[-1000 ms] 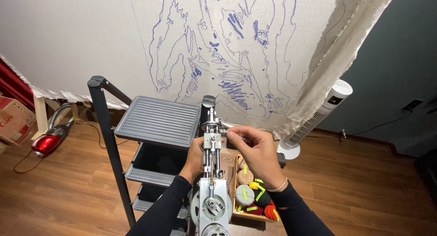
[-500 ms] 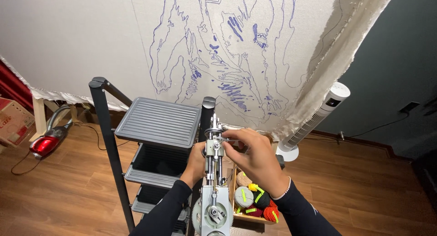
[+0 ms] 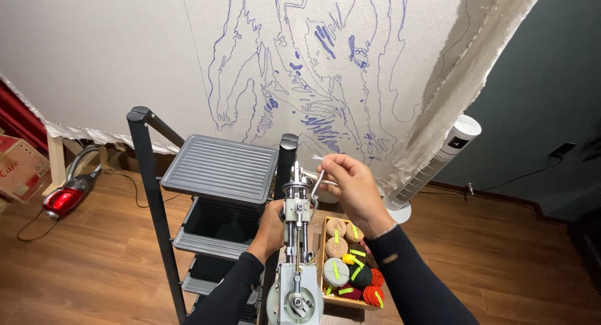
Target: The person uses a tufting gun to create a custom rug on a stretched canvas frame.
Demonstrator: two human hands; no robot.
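tufting gun [image 3: 297, 262]: bare, dull-grey metal. step ladder [image 3: 219, 168]: matt dark plastic, ribbed top. floor [image 3: 94, 268]: glossy wood; wall cloth [image 3: 375, 62] rough.

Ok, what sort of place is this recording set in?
Probably a home rug-tufting studio. A white cloth with a blue line drawing is stretched on the wall, the hands hold a metal tufting gun, and a box of yarn balls sits beside a step ladder on the wood floor.
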